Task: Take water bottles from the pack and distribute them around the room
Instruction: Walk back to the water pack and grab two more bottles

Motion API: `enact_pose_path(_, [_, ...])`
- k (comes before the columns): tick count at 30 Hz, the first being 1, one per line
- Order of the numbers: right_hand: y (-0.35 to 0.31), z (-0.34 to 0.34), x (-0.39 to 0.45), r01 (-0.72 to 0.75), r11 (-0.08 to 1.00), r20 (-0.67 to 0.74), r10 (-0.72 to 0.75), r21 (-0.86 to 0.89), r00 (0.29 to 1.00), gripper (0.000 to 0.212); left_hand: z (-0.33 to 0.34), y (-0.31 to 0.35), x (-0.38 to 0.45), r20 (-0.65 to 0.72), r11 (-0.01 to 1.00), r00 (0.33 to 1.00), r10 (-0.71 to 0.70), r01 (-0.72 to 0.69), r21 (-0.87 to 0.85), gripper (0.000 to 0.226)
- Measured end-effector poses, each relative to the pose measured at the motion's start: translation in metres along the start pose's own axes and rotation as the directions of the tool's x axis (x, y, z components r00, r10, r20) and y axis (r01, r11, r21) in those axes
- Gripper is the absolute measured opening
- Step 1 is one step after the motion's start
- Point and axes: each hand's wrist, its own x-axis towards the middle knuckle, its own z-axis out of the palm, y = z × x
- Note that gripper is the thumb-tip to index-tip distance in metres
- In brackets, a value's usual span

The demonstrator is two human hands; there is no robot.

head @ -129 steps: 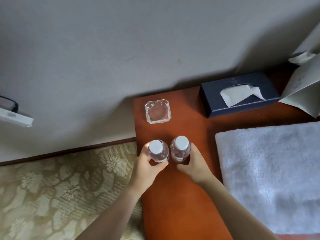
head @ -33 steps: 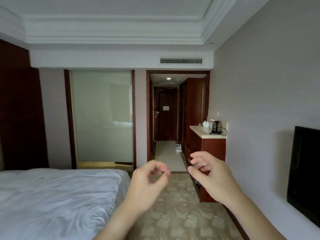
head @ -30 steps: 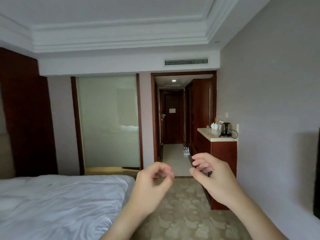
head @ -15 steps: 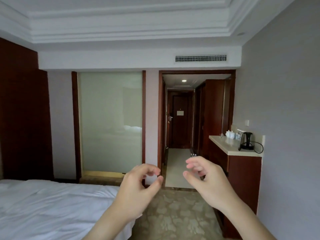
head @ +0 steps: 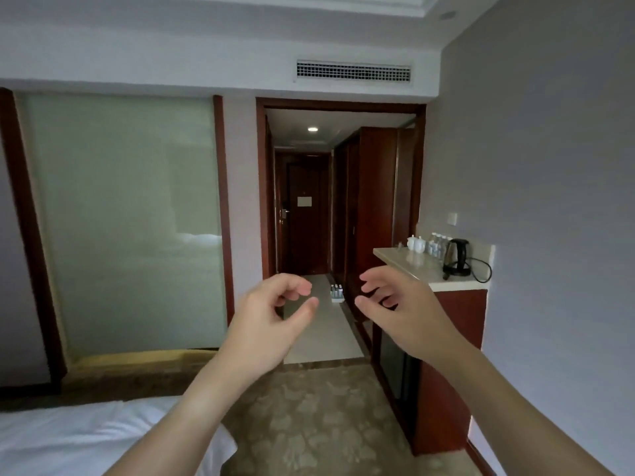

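The pack of water bottles [head: 337, 293] stands far off on the pale hallway floor, seen between my two hands. More bottles [head: 437, 242] stand on the counter beside the kettle. My left hand [head: 271, 319] is raised in front of me, fingers curled with thumb and forefinger apart, holding nothing. My right hand [head: 400, 309] is held up at the same height, fingers loosely spread and empty.
A white bed [head: 86, 438] fills the lower left. A red-brown cabinet with a pale counter [head: 405, 266] stands along the right wall, with a black kettle [head: 457, 257] and white teaware [head: 415, 242] on it. Patterned carpet [head: 309, 424] leads to the hallway and a dark door [head: 304, 214].
Earlier both hands held bottles on a red-brown table; they now hold nothing. Over the last second the view has moved forward, toward the hallway, and the cabinet is nearer.
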Motion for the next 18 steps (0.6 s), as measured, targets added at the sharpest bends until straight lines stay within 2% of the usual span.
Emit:
enact_pose_path(5, [0.089,0.018,0.082,-0.017,1.000,-0.034,0.018,0.012,0.999,0.026,0.053,-0.073,0.086,0.018,1.000,1.000,0.009,-0.009,-0.021,0.012])
enact_pose_path(11, [0.204,0.028,0.207,0.035,0.999,-0.019,-0.035,-0.002,0.999,0.033,0.144,-0.159,0.200,0.031,1.000,0.999,0.021,-0.022,0.020,0.011])
enact_pose_path(18, [0.301,0.045,0.358,0.049,0.998,0.006,-0.050,0.027,0.999,0.035,0.207,-0.245,0.333,0.004,0.998,1.000,-0.003,0.003,0.058,0.011])
